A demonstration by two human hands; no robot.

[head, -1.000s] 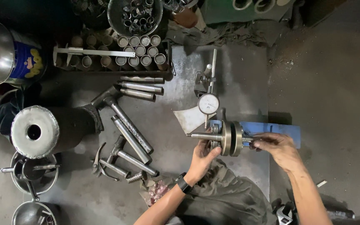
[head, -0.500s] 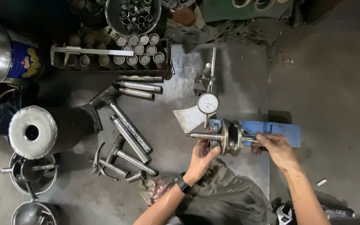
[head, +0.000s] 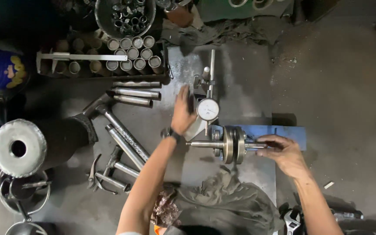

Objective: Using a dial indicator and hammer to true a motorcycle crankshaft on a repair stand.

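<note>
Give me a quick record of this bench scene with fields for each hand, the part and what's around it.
left hand: open, reaching up beside the dial gauge
right hand: fingers on the right end of the shaft
part: crankshaft lying level on a blue stand
left of it: steel rods, large metal cylinder
top: tray of tubes with a caliper
bottom: grey rag

At centre frame, the left hand (head: 182, 111) reaches flat-fingered toward the round white-faced dial gauge (head: 208, 109) on its slim steel stand. Just right of centre, the right hand (head: 283, 153) pinches the right shaft end of the steel disc-shaped crankshaft (head: 233, 144), lying horizontally on grey metal plate (head: 249, 87).
</note>
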